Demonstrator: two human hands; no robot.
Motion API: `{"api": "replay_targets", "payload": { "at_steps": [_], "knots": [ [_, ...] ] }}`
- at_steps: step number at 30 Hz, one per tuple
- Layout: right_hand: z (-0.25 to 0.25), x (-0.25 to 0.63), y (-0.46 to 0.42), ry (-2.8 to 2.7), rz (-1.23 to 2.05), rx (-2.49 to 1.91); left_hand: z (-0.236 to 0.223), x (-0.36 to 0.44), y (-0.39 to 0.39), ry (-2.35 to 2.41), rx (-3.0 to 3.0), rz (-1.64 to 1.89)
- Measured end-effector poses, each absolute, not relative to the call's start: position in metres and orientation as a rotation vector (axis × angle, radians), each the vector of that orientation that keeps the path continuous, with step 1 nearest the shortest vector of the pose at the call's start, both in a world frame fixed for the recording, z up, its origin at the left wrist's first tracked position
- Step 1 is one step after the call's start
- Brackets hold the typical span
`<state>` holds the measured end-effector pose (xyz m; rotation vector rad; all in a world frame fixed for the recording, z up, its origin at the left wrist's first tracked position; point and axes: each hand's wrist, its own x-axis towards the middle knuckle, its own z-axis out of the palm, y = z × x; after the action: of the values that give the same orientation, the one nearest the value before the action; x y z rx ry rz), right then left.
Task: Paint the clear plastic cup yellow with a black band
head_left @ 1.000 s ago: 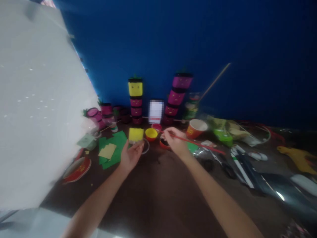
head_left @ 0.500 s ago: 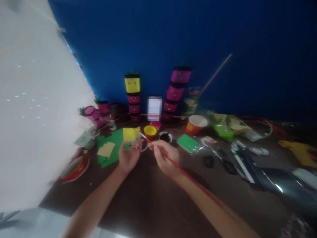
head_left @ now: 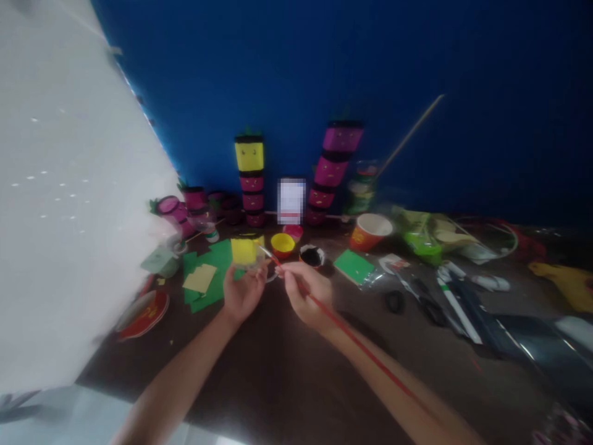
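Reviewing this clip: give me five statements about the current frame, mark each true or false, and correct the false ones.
1. The right hand holds a red-handled brush. True.
2. The left hand holds a pair of scissors. False: the left hand holds a yellow piece.
3. In the view, the yellow cup is left of the cup with black contents. True.
4. The yellow block is at the bottom of its stack. False: the yellow block is at the top.
5. The red paper cup lies on its side. False: it stands upright.
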<state>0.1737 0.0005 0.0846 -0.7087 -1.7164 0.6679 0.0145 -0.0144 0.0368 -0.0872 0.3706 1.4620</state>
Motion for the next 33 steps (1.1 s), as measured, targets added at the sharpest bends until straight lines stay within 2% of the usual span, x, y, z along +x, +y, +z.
{"api": "replay_targets", "payload": {
  "at_steps": [33],
  "knots": [
    [0.083, 0.184, -0.004, -1.871, 0.703, -0.758, 0.037, 0.015, -0.014, 0.377, -0.144, 1.510]
  ]
}}
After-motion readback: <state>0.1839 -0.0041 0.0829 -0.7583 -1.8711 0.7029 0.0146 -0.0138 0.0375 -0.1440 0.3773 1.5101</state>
